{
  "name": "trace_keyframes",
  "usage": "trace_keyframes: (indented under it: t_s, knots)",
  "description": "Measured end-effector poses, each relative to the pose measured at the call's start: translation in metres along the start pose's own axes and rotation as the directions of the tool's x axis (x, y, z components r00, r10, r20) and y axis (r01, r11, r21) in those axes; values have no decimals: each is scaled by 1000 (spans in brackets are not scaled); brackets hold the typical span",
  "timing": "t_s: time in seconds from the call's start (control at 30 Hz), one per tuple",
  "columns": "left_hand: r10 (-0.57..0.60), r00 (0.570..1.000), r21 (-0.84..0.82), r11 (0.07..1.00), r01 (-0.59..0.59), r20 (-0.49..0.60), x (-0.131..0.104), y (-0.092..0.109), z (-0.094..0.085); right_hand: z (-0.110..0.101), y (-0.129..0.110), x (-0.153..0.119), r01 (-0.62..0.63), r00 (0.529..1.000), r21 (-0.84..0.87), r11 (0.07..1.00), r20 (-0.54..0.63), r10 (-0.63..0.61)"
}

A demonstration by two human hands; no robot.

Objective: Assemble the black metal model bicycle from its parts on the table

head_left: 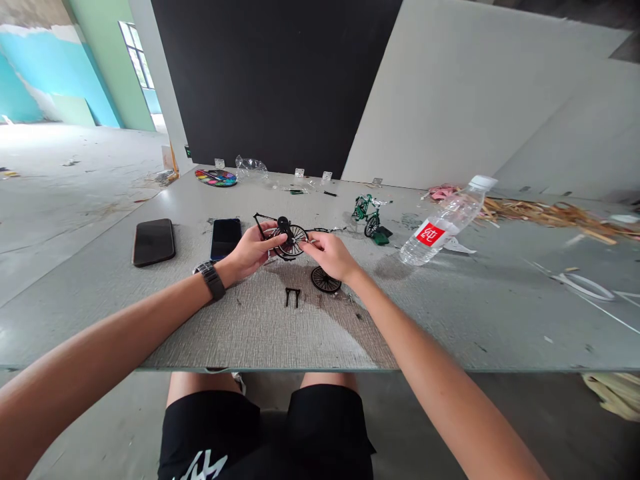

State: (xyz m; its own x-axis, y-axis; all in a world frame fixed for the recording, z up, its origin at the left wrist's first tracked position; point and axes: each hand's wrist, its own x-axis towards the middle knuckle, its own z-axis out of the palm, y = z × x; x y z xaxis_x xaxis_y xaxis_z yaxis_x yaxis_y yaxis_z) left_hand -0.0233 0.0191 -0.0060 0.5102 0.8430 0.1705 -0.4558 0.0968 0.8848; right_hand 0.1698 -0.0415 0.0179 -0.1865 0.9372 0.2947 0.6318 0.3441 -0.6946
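Observation:
A small black model bicycle frame (267, 219) with a spoked wheel (299, 235) on it is held above the table. My left hand (251, 252) grips the frame from the left, its thumb on the dark hub part. At the wheel's right side my right hand (327, 253) is closed, thumb and fingers pinched together; what lies between those fingertips is too small to make out. A loose black wheel (326, 279) lies just below my right hand. Nearer the table's front edge is a small black U-shaped part (293, 289).
Two phones, one (154, 243) far left and one (226, 238) by my left hand. A green model bicycle (369, 212) and water bottle (445, 223) stand right. A paint palette (216, 177), clear plastic and wood shavings (545, 215) lie further back, before an upright panel.

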Motion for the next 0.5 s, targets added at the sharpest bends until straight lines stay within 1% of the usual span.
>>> trace_keyframes:
  t_s: [0.27,0.4,0.5]
  knots:
    - [-54,998,-66,996,55,26,-1,1,2,1,1,0,2,1000,-23,1000,-26,-2]
    - [-12,999,-71,997,15,35,0,2,2,2,-1,0,-2,1000,-28,1000,-20,2]
    - [3,1000,-75,997,-4,-7,1,2,1,1,-3,1,-12,1000,-20,1000,-12,12]
